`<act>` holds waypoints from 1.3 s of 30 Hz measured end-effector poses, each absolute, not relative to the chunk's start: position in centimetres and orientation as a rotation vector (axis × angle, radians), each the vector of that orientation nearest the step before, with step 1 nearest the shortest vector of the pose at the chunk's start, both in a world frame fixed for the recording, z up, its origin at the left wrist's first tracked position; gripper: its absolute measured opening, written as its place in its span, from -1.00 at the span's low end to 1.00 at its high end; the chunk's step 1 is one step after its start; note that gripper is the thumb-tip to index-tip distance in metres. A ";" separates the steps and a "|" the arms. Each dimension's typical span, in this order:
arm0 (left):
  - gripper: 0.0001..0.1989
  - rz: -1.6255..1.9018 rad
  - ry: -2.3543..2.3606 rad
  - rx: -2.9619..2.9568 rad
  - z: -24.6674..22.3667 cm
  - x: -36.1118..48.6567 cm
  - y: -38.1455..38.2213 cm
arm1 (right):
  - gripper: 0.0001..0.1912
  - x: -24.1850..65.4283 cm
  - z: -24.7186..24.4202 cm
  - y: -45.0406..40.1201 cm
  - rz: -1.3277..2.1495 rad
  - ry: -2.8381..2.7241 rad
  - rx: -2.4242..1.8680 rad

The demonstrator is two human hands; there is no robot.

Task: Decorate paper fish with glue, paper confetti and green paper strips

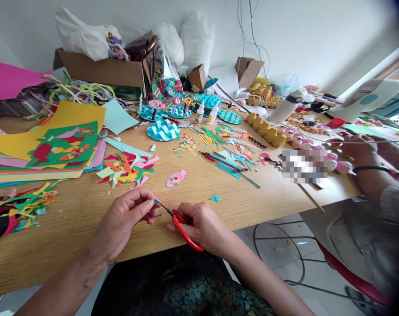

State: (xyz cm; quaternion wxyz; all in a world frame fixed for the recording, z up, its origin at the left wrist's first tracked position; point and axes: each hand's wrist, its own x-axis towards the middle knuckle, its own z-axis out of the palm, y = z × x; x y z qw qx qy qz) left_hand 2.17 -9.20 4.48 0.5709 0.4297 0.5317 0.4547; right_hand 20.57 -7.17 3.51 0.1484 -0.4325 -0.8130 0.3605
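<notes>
My right hand (202, 226) grips a pair of red-handled scissors (185, 232), blades pointing left toward my other hand. Between the thumb and fingertips of my left hand (130, 213) is a tiny piece of blue paper (156, 201), mostly hidden by the fingers. The scissor tips meet that piece; whether they are cutting through it is too small to tell. A small blue paper scrap (215, 199) lies on the table beyond my right hand. Farther ahead lies a pink paper fish (176, 178) with coloured dots.
Coloured paper strips (129, 169) lie in a pile ahead on the left, near stacked paper sheets (64, 173). Pens (222, 161), glue bottles (200, 112) and blue wavy discs (163, 130) stand farther back. At right, another person's hands (360, 149) work near egg-carton pieces (267, 129).
</notes>
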 end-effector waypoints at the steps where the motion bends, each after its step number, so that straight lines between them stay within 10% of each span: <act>1: -0.87 1.064 1.250 1.011 4.5 2.2 -9.2 | -0.64 20.6 3.5 -7.1 1.039 -2.341 -1.242; 39: -0.81 0.467 1.522 2.082 2.1 -3.5 -6.8 | -0.77 22.4 4.8 -6.8 0.512 -2.713 -1.454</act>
